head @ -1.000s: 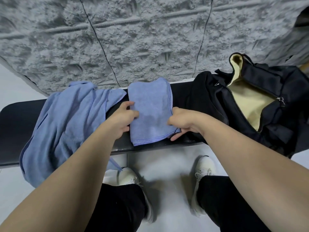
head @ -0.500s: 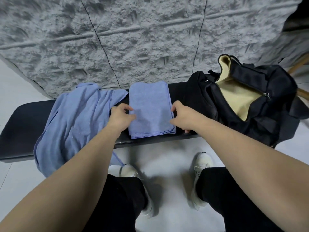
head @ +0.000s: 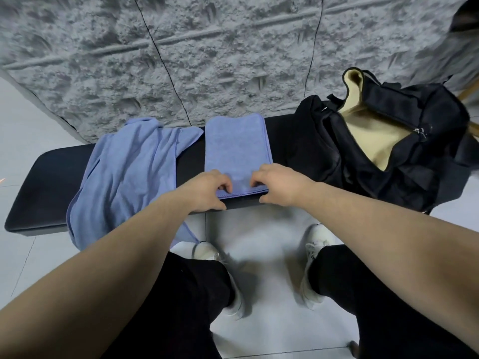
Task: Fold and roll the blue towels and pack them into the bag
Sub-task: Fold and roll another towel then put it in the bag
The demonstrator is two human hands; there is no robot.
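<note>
I read this as a gym or changing-room corner: a black padded bench (head: pixel 51 177) stands on pale floor tiles (head: pixel 23 130) against a rough grey textured wall (head: pixel 207 60), with a black duffel bag (head: pixel 414 120) open at its right end.

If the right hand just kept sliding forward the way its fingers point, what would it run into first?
The right hand already rests its fingers on the near edge of the folded blue towel. Going on, it would slide up that towel, then probably reach the stone wall behind the bench; depth is unclear.
</note>
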